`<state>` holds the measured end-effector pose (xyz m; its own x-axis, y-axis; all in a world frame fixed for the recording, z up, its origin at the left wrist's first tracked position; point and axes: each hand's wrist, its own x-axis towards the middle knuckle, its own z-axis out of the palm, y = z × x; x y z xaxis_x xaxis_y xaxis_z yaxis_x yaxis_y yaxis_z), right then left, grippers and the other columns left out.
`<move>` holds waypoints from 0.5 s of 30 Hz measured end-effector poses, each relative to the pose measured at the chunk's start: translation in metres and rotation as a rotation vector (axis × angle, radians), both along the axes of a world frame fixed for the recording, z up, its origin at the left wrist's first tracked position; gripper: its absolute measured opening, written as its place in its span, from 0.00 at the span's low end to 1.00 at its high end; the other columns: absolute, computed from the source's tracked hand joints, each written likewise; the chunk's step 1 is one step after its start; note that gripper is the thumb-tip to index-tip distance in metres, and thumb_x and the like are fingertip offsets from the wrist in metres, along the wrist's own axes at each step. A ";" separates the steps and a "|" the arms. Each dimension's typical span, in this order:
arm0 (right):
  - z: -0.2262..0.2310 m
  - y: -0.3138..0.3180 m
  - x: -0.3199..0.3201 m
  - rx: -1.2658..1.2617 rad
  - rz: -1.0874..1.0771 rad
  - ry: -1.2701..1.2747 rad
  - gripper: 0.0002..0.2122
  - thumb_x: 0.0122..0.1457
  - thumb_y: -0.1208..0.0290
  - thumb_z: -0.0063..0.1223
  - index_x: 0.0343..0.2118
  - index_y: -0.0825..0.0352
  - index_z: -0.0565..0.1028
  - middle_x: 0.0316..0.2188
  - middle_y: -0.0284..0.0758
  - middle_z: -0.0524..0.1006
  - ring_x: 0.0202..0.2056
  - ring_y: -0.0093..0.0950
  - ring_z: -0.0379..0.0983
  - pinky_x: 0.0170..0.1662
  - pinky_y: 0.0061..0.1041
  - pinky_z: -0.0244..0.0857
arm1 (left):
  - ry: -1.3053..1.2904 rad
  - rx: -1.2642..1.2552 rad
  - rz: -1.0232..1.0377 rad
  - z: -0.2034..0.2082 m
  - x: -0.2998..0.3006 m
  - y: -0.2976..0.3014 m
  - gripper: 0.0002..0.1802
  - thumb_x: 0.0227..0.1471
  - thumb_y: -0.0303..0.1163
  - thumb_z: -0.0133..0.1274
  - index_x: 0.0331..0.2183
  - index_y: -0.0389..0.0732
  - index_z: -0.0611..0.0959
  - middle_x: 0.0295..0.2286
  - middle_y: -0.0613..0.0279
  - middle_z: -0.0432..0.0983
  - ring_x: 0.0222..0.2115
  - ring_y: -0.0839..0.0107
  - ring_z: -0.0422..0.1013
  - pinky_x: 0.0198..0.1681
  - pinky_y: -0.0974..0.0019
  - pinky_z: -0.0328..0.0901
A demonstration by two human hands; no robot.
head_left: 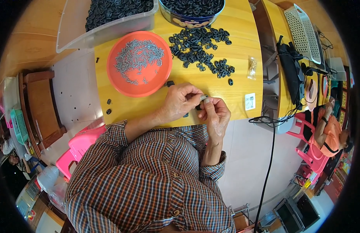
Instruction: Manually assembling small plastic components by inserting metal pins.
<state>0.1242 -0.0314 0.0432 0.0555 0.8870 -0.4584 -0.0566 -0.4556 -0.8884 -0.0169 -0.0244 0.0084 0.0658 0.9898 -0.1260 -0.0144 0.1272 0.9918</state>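
Over the near edge of the yellow table [242,83], my two hands meet fingertip to fingertip. My right hand [217,116] pinches a small black plastic part [199,107], mostly covered by fingers. Closed beside it, my left hand [182,101] has thumb and forefinger pressed together at the part; whatever they grip is too small to make out. Left of the hands sits an orange-red round tray [114,79] with many small grey screw-like pins [139,54]. Beyond my hands spreads a loose pile of black two-holed plastic parts [193,48]. Another black piece [170,83] lies behind my left hand.
A clear plastic bin [110,38] and a round tin [189,21], both full of black parts, stand at the back. A small clear bag [252,68] and white label [250,101] lie at right. A black cable [270,167] hangs beside the table. Another person [328,130] sits far right.
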 end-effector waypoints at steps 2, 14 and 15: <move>-0.003 0.000 -0.002 -0.004 -0.022 0.020 0.07 0.58 0.71 0.51 0.29 0.70 0.72 0.20 0.31 0.73 0.15 0.15 0.64 0.19 0.12 0.55 | 0.088 0.095 0.022 -0.002 0.002 -0.002 0.05 0.50 0.24 0.54 0.31 0.33 0.79 0.22 0.68 0.73 0.20 0.85 0.68 0.21 0.80 0.63; -0.004 0.002 -0.004 0.056 -0.062 0.030 0.08 0.57 0.70 0.52 0.27 0.69 0.72 0.17 0.29 0.72 0.15 0.14 0.62 0.18 0.11 0.52 | 0.189 0.268 0.092 0.005 0.003 0.000 0.04 0.46 0.21 0.55 0.29 0.35 0.80 0.21 0.65 0.70 0.19 0.80 0.67 0.21 0.77 0.62; -0.002 0.002 -0.006 0.056 -0.073 0.014 0.08 0.57 0.70 0.52 0.27 0.69 0.72 0.17 0.30 0.72 0.15 0.14 0.62 0.18 0.12 0.52 | 0.196 0.273 0.076 0.008 0.001 -0.001 0.04 0.46 0.20 0.55 0.29 0.35 0.80 0.21 0.65 0.70 0.19 0.80 0.67 0.20 0.76 0.61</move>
